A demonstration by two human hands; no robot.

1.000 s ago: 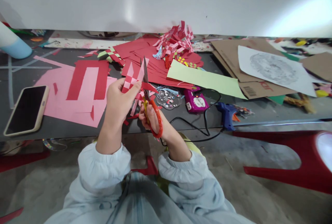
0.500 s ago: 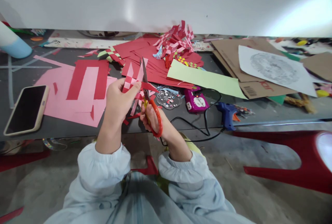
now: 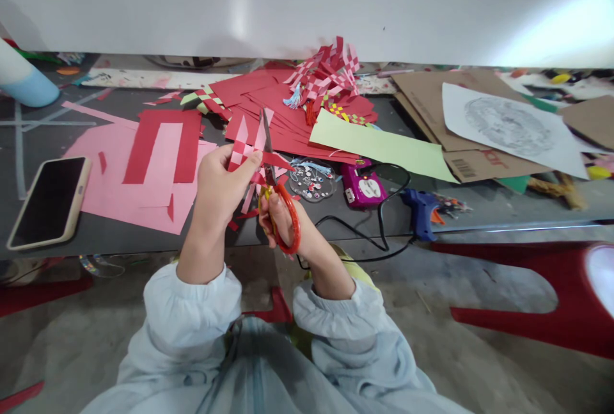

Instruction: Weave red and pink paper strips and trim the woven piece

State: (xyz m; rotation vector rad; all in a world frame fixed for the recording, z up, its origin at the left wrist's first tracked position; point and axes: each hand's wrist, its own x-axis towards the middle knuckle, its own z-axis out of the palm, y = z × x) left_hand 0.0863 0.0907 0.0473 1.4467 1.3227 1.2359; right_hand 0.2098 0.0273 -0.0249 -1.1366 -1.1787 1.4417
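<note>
My left hand (image 3: 223, 183) pinches a small woven piece of red and pink paper strips (image 3: 238, 153), with loose strip ends sticking up and out to the right. My right hand (image 3: 283, 219) grips scissors (image 3: 289, 225) with red and yellow handles. Their blades point up and away, beside the woven piece at its right strips; I cannot tell whether they touch the paper. Below and behind the hands lie red and pink paper scraps (image 3: 249, 199). Just right of the blades is a clear dish (image 3: 313, 182) of small round eyes.
Red paper sheets (image 3: 259, 100) and a heap of woven strips (image 3: 330, 75) lie behind the hands. Pink paper (image 3: 119, 196) and a phone (image 3: 50, 203) are left. To the right are a purple box (image 3: 364, 187), a blue glue gun (image 3: 421, 214) with its cord, and cardboard (image 3: 472, 164).
Both hands stay nearly in place. The scissors in my right hand have shifted very slightly, and the woven piece is tilted a little differently.
</note>
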